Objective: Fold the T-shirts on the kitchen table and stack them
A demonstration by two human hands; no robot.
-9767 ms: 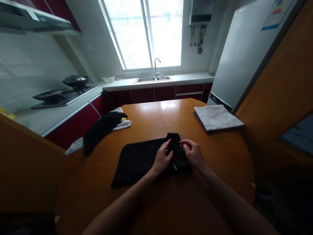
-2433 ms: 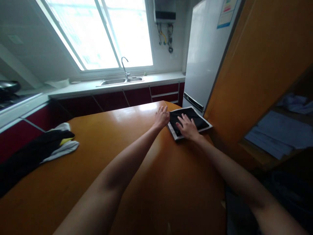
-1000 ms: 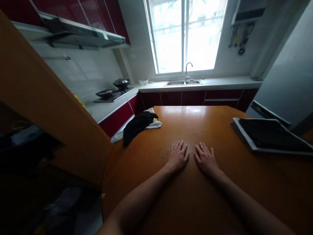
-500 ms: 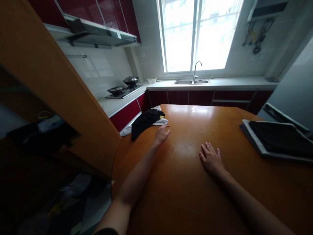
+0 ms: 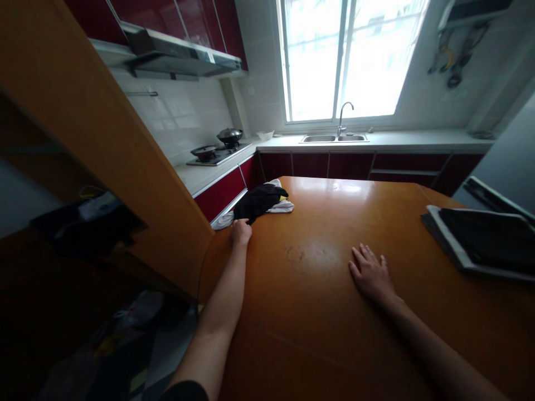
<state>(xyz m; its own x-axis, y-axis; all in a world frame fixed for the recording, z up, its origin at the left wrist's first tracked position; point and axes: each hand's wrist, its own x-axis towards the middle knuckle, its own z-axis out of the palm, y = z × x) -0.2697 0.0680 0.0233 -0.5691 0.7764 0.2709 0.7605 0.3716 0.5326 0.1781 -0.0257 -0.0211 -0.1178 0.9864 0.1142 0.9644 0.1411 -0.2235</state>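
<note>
A crumpled black cloth lies on top of white cloth at the far left edge of the orange-brown table. My left hand is closed on the near edge of the black cloth. Flat on the tabletop at the right rests my right hand, fingers spread, holding nothing. A stack of folded dark and white cloths lies at the table's right side.
Beyond the table, a counter holds a sink under a window. Two pans stand on the stove at the back left. A wooden panel rises along the table's left side. A fridge stands at the far right.
My left hand has moved left from the open tabletop to the black cloth and closed on its near edge. My right hand stays flat on the table. The view has shifted slightly.
</note>
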